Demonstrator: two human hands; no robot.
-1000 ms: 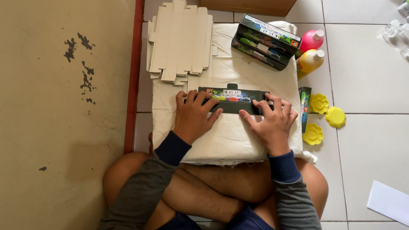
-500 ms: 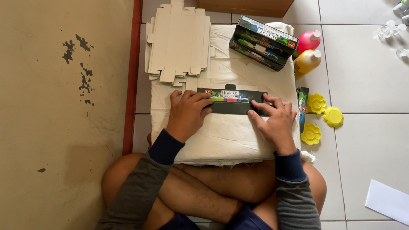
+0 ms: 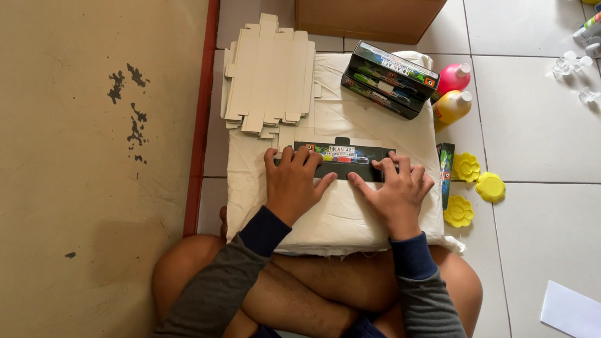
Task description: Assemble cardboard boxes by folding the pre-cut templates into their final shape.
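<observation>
A flat black printed carton (image 3: 343, 158) lies on a white cloth-covered cushion (image 3: 340, 215) on my lap. My left hand (image 3: 291, 182) presses its left part, fingers spread over the edge. My right hand (image 3: 397, 192) presses its right part the same way. Both hands lie flat on the carton, not lifting it. A stack of unfolded pale carton blanks (image 3: 269, 73) rests at the cushion's far left. Two assembled black boxes (image 3: 389, 79) are piled at the far right corner.
A pink bottle (image 3: 453, 78) and a yellow bottle (image 3: 452, 106) stand right of the cushion. Three yellow flower-shaped pieces (image 3: 475, 187) lie on the tile. A brown cardboard box (image 3: 367, 7) stands beyond. A white paper (image 3: 586, 320) lies at the lower right. A beige mat (image 3: 74, 144) covers the left.
Both hands have shifted slightly along the black carton, pressing it flat. The carton stays in the same place on the cushion.
</observation>
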